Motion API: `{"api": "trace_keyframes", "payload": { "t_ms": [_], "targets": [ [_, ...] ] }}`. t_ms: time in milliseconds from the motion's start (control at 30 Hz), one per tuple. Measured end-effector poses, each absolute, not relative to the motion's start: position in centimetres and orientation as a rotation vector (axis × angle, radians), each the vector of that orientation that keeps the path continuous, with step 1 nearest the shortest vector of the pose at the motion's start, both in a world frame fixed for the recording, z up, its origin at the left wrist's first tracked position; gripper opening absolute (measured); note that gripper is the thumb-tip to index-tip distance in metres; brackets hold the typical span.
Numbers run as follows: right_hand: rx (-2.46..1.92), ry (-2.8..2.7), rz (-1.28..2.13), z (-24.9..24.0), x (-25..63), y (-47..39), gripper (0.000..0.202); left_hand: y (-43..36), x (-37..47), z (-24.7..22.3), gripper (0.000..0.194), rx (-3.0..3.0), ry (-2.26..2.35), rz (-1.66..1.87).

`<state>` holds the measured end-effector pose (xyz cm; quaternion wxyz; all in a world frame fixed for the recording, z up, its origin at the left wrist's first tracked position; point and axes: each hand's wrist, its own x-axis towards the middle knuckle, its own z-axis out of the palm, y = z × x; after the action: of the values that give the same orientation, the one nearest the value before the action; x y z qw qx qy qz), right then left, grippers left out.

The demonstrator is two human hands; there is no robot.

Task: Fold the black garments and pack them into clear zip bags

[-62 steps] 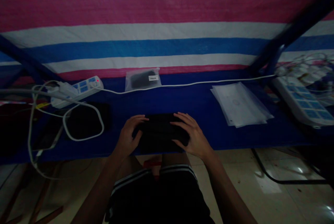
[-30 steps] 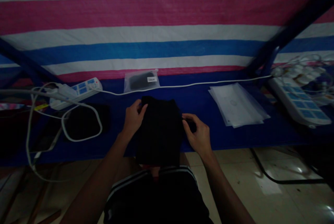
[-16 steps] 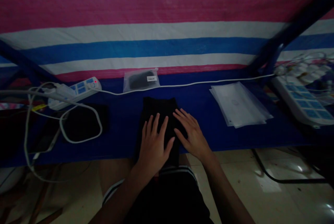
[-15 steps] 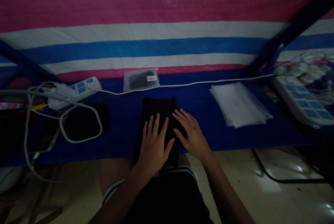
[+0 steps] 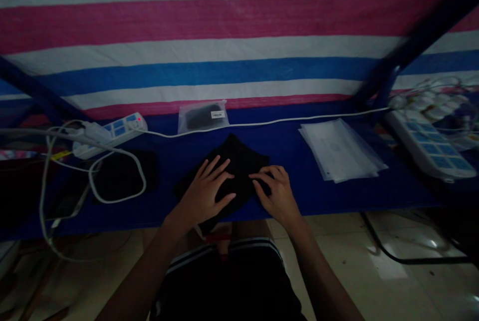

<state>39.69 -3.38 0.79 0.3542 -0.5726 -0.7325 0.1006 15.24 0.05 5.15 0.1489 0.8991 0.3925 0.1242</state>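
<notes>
A folded piece of black cloth [image 5: 239,161] lies turned at an angle on the blue surface [image 5: 284,151] in front of me. Across its left part rests my left hand [image 5: 207,188], fingers spread over the fabric. My right hand [image 5: 275,191] touches the cloth's right edge with bent fingers, thumb apart from the others; nothing shows gripped in it. Dim light hides the cloth's seams and exact kind. Behind it sits a clear bag [image 5: 204,116] with a dark item and a white barcode label.
Several clear plastic bags [image 5: 340,151] lie stacked to the right. Power strips stand at the left [image 5: 119,131] and right [image 5: 437,146], joined by a white cable [image 5: 277,121]. A looped cable [image 5: 144,181] and a phone [image 5: 71,201] are at left.
The black cloth has rotated from straight to slanted, with a corner pointing away from me. My left hand has shifted left; my right hand's fingers have bent and moved slightly down.
</notes>
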Motion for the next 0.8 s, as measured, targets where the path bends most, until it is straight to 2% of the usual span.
{"api": "trace_keyframes", "payload": {
  "t_ms": [167, 233, 467, 667, 800],
  "targets": [
    [-1.471, -1.886, 0.266, 1.0, 39.6, -3.5, 0.022, -2.9, 15.0, 4.9, 0.068, 2.591, 1.287, 0.346],
    [-1.472, -1.892, 0.279, 1.0, 39.6, -3.5, 0.023, -3.7, 14.5, 4.6, 0.073, 2.567, 1.324, 0.327],
    [-1.553, -1.658, 0.143, 1.2, 39.8, -3.4, 0.026, -4.6, 15.2, 5.3, 0.064, 2.578, 1.461, 0.248],
    [-1.546, -1.551, 0.099, 1.3, 40.0, -3.8, 0.02, -4.6, 18.7, 5.9, 0.077, 2.586, 1.651, 0.189],
    [-1.533, -1.567, 0.184, 1.4, 40.1, -3.9, 0.018, -3.6, 19.8, 5.3, 0.075, 2.586, 1.688, 0.226]
  ]
}}
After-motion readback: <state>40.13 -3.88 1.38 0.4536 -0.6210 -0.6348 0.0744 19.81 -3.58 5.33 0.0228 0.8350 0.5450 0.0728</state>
